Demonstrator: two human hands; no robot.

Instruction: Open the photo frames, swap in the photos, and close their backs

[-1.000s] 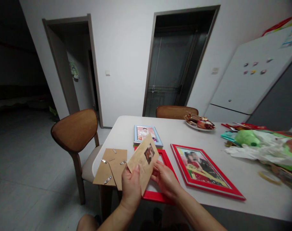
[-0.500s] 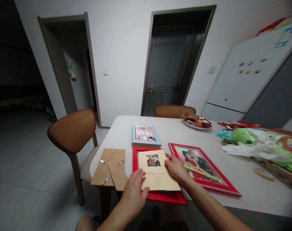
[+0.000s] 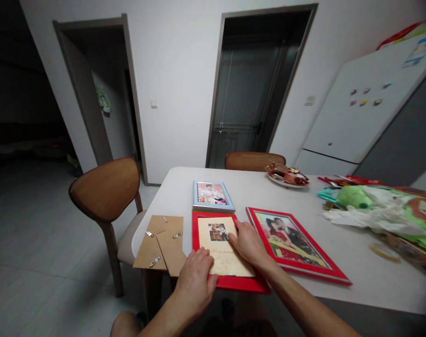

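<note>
A cream card (image 3: 216, 243) with a small photo printed near its top lies inside a red picture frame (image 3: 230, 283) at the table's near edge. My left hand (image 3: 196, 277) rests flat on the card's lower left corner. My right hand (image 3: 246, 242) presses on the card's right side, fingers spread. Two brown backing boards (image 3: 162, 243) with metal clips lie just left of the frame, overhanging the table corner.
A larger red framed photo (image 3: 293, 245) lies to the right and a small blue framed photo (image 3: 212, 195) behind. A plate of wrapped sweets (image 3: 286, 175) and a heap of bags (image 3: 381, 210) sit on the white table (image 3: 356, 271). Wooden chairs (image 3: 106, 192) stand left and behind.
The card was held up tilted in both hands a second ago; it has since been laid down into the red frame, and both hands now press it flat.
</note>
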